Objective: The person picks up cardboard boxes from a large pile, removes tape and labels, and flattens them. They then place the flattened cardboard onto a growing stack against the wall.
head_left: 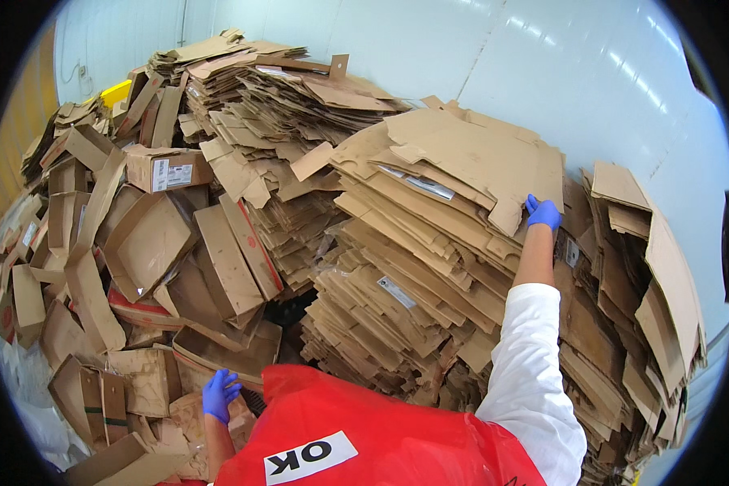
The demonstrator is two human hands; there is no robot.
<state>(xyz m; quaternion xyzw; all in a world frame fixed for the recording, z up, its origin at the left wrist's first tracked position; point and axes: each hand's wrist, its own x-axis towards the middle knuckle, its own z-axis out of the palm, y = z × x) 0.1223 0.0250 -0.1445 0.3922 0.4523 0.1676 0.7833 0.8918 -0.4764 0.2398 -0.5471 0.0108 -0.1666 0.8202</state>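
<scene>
Our right hand (544, 212), at three o'clock, touches the flat, ragged cardboard sheet (482, 150) at two, grip unclear, while our left hand (220, 394) hangs half-curled, empty, at seven near hollow boxes (233, 350).

I see the person's right arm (525, 356), white-sleeved to the forearm, stretched well out beyond the red apron (381, 429); the blue-gloved right hand (544, 212) has its fingers bent. The left forearm (218, 444) rises just beside the apron's left edge, its blue-gloved left hand (220, 394) loosely curled, fingers slightly parted.
</scene>
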